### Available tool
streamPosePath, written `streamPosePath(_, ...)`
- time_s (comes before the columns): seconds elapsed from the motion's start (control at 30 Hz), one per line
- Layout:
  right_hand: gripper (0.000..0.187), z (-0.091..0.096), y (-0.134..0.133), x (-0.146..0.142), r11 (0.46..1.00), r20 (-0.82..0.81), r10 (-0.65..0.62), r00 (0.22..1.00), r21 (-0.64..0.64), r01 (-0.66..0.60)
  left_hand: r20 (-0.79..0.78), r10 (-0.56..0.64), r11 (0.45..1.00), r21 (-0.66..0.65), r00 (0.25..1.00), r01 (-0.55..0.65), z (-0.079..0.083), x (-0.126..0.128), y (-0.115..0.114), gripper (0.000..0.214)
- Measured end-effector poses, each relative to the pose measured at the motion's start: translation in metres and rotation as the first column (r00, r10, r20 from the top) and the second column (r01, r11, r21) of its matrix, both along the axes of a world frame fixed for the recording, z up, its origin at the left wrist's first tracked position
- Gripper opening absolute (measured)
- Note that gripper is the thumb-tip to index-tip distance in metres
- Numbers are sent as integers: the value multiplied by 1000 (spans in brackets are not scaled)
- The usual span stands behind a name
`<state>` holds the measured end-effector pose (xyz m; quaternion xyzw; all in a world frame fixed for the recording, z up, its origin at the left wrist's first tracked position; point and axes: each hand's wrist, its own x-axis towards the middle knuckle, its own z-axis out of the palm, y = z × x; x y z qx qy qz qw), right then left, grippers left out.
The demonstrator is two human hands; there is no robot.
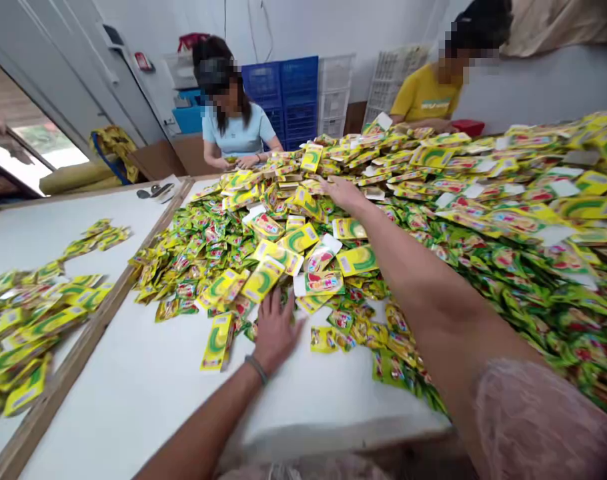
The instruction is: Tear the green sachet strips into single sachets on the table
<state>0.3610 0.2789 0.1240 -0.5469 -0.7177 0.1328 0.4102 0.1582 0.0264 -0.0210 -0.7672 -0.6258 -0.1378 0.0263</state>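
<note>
My left hand point(276, 330) lies palm down at the near edge of a heap, its fingers spread against a yellow carton point(263, 279) and the packets beside it. A dark band circles that wrist. Farther off, my right hand point(346, 195) reaches over the heap with fingers stretched out among the flat yellow cartons point(351, 229); its fingertips are partly lost against them. Between my hands lie several cartons with white flaps, one of them a red-printed carton point(318, 283). Small green and yellow sachets point(203, 233) spread beneath and around the cartons.
A wooden strip point(83, 343) divides the white table point(133, 393); more cartons point(48, 327) lie left of it. Across the heap work a person in light blue point(241, 130) and a person in yellow point(426, 97). Blue crates point(298, 90) stand behind. Scissors point(156, 191) rest near the far edge.
</note>
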Motion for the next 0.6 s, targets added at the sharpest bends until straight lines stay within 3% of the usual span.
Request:
streamPosePath(0.03, 60, 4, -8, -17, 999, 17, 3, 1000, -35, -2, -36, 7, 1000, -9, 999, -7, 7, -14, 8, 58)
streamPosePath(0.1, 60, 13, -38, -42, 999, 69, 45, 997, 19, -46, -102, 14, 1000, -12, 995, -15, 21, -45, 18, 54)
streamPosePath(0.17, 55, 16, -84, -55, 988, 131, 72, 989, 129, -89, -140, -7, 999, -41, 990, 1, 29, -78, 18, 45)
streamPosePath(0.23, 41, 5, -140, -60, 983, 218, 84, 972, 143, -117, -141, -36, 996, -91, 989, 23, 29, -108, 9, 37)
streamPosePath(0.33, 29, -35, -226, -58, 967, 424, 245, 872, -169, -189, -84, -62, 989, -142, 995, 50, 18, -140, -17, 35)
streamPosePath(0.4, 21, -71, -269, -55, 937, 533, 304, 790, -316, -147, -45, -50, 989, -145, 998, 43, 12, -148, -36, 34)
streamPosePath(0.43, 17, -88, -286, -55, 946, 575, 268, 773, -310, -97, -29, -34, 990, -135, 999, 30, 11, -148, -44, 33)
streamPosePath(0.5, 27, -116, -309, -60, 959, 642, 233, 730, -278, -61, 11, 0, 995, -101, 1000, 1, 12, -139, -57, 31)
streamPosePath(0.6, 27, -140, -327, -74, 972, 685, 203, 699, -226, -61, 93, 83, 996, -46, 992, -79, 17, -110, -63, 33)
